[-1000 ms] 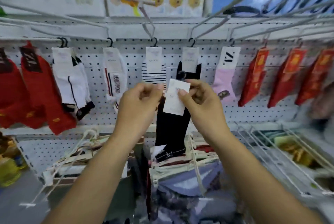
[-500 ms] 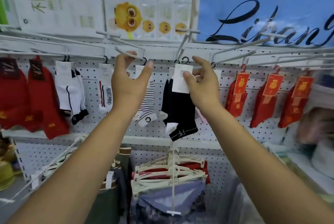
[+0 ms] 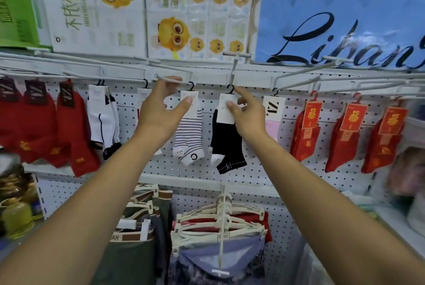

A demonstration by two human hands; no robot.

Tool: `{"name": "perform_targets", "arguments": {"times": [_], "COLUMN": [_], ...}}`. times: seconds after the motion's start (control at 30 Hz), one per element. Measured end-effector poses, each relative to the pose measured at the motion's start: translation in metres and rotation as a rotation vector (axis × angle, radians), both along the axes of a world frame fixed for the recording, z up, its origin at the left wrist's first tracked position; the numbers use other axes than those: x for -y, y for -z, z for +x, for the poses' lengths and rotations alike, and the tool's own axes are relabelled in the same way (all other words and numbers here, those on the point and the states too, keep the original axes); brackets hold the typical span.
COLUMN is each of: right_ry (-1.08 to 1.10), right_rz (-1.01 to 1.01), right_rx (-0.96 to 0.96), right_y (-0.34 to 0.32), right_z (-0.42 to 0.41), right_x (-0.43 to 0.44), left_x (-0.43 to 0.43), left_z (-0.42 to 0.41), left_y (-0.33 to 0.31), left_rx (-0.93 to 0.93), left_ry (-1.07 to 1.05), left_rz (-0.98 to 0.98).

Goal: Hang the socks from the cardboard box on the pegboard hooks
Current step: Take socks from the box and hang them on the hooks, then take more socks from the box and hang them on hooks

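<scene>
socks (image 3: 188,133) hang in a row from pegboard hooks (image 3: 303,75) on the pegboard (image 3: 259,153). posters (image 3: 99,9) stand above the hooks. clip hangers (image 3: 218,222) with garments (image 3: 207,259) hang below the socks. bottles (image 3: 16,218) stand at lower left.
</scene>
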State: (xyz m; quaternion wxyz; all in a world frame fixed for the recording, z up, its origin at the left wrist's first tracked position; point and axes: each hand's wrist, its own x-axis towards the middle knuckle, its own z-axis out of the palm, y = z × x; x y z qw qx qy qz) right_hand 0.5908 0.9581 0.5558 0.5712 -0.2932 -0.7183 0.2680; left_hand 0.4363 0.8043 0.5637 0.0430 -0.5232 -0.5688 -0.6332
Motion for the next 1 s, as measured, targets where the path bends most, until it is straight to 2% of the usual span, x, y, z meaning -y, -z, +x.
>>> {"name": "perform_targets", "arguments": {"times": [0.17, 0.27, 0.37, 0.5, 0.7, 1.0], "right_ry": [-0.017, 0.051, 0.091, 0.006, -0.076, -0.267], "right_rz": [0.025, 0.017, -0.005, -0.008, -0.076, -0.254], "right_rx": [0.075, 0.109, 0.082, 0.043, 0.127, 0.446], "right_y": [0.009, 0.020, 0.030, 0.052, 0.113, 0.260], "right_z": [0.008, 0.016, 0.022, 0.026, 0.013, -0.039], "right_x": [0.009, 0.020, 0.044, 0.100, 0.213, 0.412], "left_x": [0.009, 0.020, 0.038, 0.077, 0.176, 0.396], "left_z": [-0.002, -0.001, 0.000, -0.002, -0.028, -0.070], "left_y": [-0.006, -0.006, 0.003, 0.028, 0.102, 0.254], "left_rx": [0.000, 0.012, 0.010, -0.016, -0.066, 0.088], "left_ry": [0.037, 0.083, 0.105, 0.099, 0.034, -0.125], "left_rz": [-0.062, -0.106, -0.147, -0.178, -0.312, -0.546]}}
